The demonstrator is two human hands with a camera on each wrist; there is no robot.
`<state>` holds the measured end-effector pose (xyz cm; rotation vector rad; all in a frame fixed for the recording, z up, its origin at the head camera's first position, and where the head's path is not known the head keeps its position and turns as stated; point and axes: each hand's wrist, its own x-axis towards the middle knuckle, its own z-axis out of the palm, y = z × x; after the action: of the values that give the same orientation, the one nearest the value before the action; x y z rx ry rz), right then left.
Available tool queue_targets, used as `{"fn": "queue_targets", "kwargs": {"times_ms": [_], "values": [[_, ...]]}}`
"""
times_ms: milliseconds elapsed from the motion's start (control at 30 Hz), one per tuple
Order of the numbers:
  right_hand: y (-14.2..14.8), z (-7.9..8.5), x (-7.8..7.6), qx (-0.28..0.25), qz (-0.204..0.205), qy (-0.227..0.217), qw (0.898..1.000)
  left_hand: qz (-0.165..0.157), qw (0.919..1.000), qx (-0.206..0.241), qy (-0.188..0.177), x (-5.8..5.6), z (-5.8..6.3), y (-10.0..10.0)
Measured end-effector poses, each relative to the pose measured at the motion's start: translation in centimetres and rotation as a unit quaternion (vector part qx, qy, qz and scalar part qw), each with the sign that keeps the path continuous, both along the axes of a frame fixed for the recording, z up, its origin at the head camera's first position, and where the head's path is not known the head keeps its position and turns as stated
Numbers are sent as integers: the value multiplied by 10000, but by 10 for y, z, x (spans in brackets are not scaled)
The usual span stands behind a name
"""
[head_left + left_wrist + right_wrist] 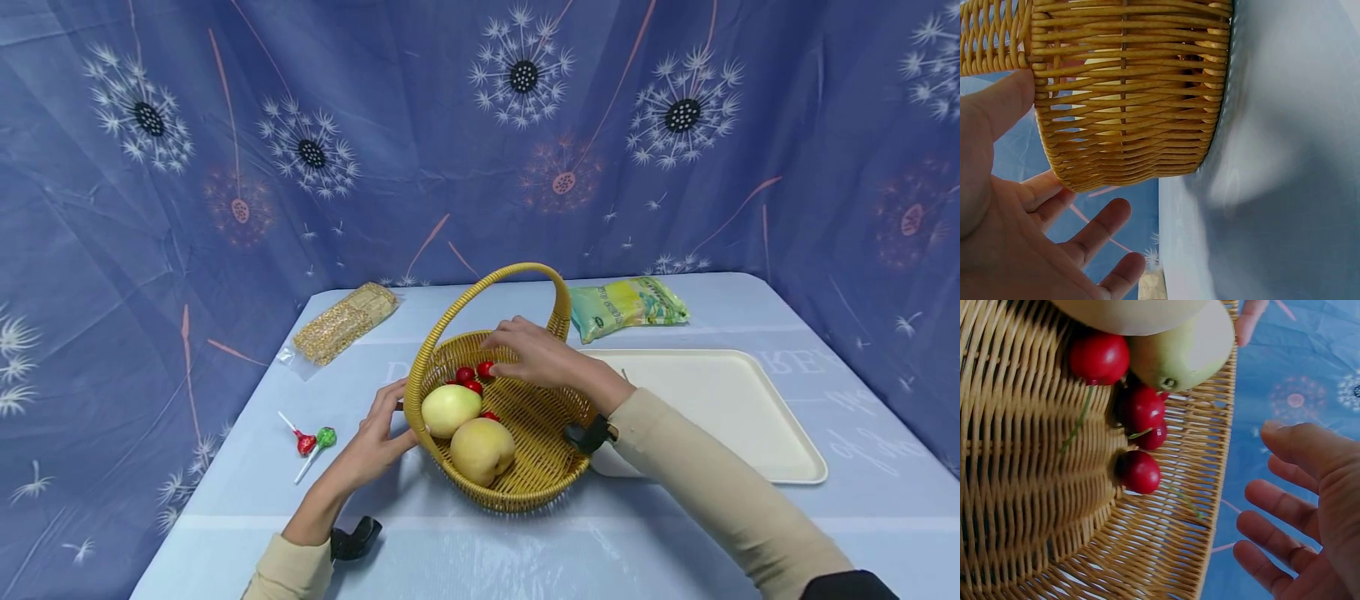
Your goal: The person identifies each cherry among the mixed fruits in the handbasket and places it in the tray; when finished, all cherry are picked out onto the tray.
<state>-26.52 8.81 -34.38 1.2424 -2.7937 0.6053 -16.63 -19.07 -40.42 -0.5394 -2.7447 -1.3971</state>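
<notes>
A yellow woven basket (517, 500) with an arched handle stands on the table. Inside lie several red cherries (1140, 472) with green stems, a pale green fruit (451, 410) and a rounded yellow fruit (482, 451). My left hand (382, 437) rests against the basket's left side; in the left wrist view its thumb touches near the handle's base, other fingers spread. Over the basket's far part is my right hand (534, 354), close to the cherries in the head view. The right wrist view shows its fingers spread, with nothing in them.
A tan bag of grains (345, 325) lies at the back left, with a red lollipop (304, 442) and a green lollipop (325, 437) nearer. At the back right is a green-yellow packet (628, 307). A cream tray (720, 417) sits right of the basket.
</notes>
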Motion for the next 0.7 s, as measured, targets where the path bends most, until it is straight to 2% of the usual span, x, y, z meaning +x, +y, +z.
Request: {"fn": "queue_targets", "kwargs": {"times_ms": [200, 467, 700], "values": [[-7, -14, -7, 165, -1, 69, 9998, -19, 10000, -32, 38, 0, -1, -2], [-11, -27, -10, 520, 59, 16, 9986, -52, 10000, 7, 62, 0, -2, -2], [-13, -36, -9, 920, 372, -416, 9942, -13, 10000, 12, 30, 0, -1, -1]]}}
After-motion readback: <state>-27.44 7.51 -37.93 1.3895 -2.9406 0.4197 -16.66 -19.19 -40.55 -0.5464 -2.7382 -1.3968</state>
